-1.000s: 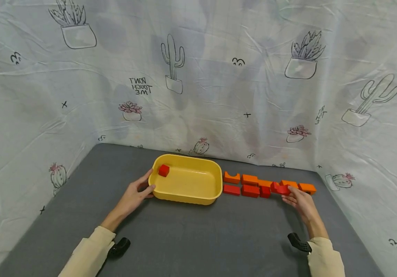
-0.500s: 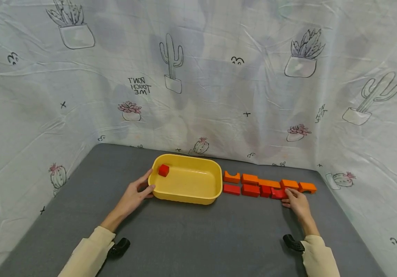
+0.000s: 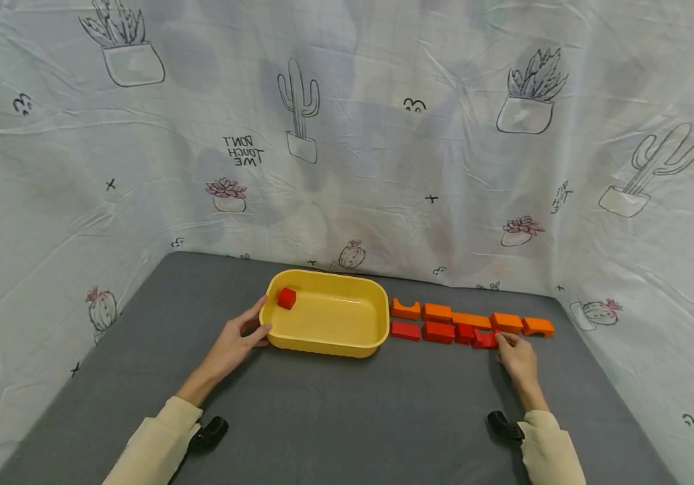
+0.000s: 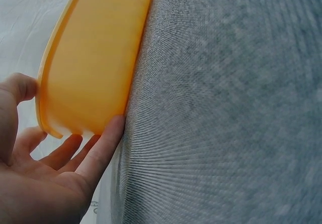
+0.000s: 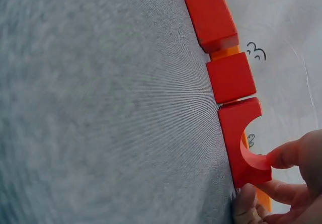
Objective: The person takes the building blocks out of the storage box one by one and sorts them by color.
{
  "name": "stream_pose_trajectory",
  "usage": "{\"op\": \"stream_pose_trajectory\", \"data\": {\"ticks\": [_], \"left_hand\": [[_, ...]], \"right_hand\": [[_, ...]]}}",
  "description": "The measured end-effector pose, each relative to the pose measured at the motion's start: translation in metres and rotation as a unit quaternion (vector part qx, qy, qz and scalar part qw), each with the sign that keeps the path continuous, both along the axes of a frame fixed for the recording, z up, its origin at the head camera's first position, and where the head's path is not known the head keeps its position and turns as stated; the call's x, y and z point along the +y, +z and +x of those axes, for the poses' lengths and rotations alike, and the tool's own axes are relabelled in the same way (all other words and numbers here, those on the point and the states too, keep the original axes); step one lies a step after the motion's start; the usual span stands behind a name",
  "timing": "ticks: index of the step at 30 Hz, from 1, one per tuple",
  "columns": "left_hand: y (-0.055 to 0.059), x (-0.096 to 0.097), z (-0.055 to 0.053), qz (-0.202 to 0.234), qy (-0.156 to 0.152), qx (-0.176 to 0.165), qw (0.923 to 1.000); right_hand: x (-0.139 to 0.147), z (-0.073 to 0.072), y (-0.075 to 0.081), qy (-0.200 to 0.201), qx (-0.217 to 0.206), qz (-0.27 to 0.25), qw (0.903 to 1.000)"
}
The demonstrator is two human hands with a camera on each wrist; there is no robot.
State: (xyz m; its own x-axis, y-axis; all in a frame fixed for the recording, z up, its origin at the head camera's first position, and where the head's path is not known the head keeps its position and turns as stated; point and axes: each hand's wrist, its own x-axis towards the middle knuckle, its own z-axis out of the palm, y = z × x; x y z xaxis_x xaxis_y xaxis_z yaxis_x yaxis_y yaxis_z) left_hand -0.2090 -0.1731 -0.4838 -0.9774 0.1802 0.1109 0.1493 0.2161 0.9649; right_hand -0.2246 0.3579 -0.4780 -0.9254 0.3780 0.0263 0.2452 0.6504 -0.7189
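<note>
My right hand (image 3: 517, 360) pinches the right end of a red block with a semicircular cut-out (image 5: 234, 128), which sits with the hollow facing up. It stands at the right end of a front row of red blocks, close beside a red cube (image 5: 231, 77). A longer red block (image 5: 209, 15) comes beyond the cube. My left hand (image 3: 228, 350) holds the left end of a yellow plastic bin (image 3: 325, 349), thumb at the rim and fingers against the outer wall (image 4: 93, 83). One red cube (image 3: 287, 298) lies inside the bin at its left.
Behind the red row runs a row of orange blocks, with a notched block (image 3: 405, 310) at the left and an arch block (image 3: 538, 328) at the right. Grey cloth (image 3: 347, 417) covers the table. A white printed curtain (image 3: 371, 168) closes off the back and sides.
My right hand has lowered the red notched block and slid it left, up to the red cube in the front row. The left hand and the bin have stayed in place.
</note>
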Motion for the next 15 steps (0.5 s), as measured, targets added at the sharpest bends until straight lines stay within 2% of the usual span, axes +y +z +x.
{"op": "stream_pose_trajectory", "data": {"ticks": [3,15], "left_hand": [[-0.0002,-0.0002,-0.0001,0.002,-0.001,0.002,1.0],[-0.0018,-0.0012,-0.0007,0.007,-0.004,0.005,1.0]], "right_hand": [[0.0005,0.0005,-0.0015,-0.008,0.001,0.012,0.9999],[0.0021,0.0019,-0.0015,-0.017,0.007,-0.004,0.9998]]}}
